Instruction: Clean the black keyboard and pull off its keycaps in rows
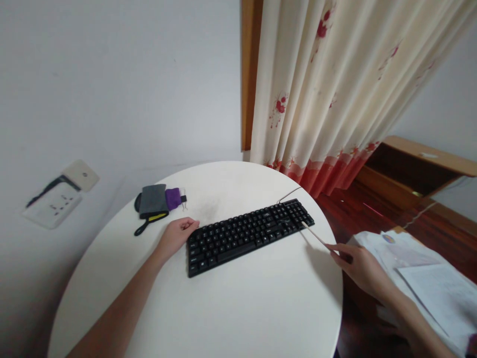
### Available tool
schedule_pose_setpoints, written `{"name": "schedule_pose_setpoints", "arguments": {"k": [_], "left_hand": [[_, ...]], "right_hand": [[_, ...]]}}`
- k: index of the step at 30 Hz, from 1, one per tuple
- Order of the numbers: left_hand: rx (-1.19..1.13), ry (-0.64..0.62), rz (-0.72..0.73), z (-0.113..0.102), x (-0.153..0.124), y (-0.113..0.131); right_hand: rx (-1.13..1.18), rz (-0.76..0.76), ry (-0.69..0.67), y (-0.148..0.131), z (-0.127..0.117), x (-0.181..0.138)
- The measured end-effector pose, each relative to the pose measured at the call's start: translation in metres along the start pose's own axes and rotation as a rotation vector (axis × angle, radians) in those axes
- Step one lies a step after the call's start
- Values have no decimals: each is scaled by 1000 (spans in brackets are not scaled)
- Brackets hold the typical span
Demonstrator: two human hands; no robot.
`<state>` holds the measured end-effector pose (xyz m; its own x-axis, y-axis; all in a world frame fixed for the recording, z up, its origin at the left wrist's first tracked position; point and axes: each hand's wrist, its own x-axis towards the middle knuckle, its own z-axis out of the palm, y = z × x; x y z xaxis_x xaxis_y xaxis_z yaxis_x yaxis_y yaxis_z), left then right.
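- Two soft-looking bundles lie left of centre on the round white table [223, 318]: a grey pouch-like piece [153, 200] with a yellow edge, and a purple cloth [173, 198] with a clip [184, 199] at its right end. I can't tell what either contains.
- Just right and below, the left hand [178, 232] has its fingers drawn close at the keyboard's upper-left corner; from my feed I can't tell whether they pinch it or merely rest there.
- Across mid-frame slants the black keyboard [242, 238], flat on the table. I'd judge it light and stiff, likely to slide if pushed; I'd grip its short ends, away from the keys.
- Right of centre, the right hand [356, 263] pinches a thin pale stick [316, 235], its tip at the keyboard's right end. I'd expect it light and easily snapped.
- Lower right, papers [436, 288] lie on a white covering; above, a wooden cabinet [421, 154] stands open, its inside too dark for me to read.
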<state>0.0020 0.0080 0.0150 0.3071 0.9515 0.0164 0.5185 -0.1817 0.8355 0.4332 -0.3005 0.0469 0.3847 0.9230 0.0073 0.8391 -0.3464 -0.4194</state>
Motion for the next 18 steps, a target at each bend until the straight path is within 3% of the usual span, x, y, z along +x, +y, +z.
{"name": "schedule_pose_setpoints", "arguments": {"k": [4, 8, 18], "left_hand": [[-16, -14, -5, 0, -1, 3], [-29, -15, -5, -1, -2, 5], [-10, -7, 18, 0, 0, -3]], "right_hand": [[88, -45, 50, -2, -15, -5], [128, -43, 157, -8, -20, 13], [5, -81, 155, -27, 18, 94]]}}
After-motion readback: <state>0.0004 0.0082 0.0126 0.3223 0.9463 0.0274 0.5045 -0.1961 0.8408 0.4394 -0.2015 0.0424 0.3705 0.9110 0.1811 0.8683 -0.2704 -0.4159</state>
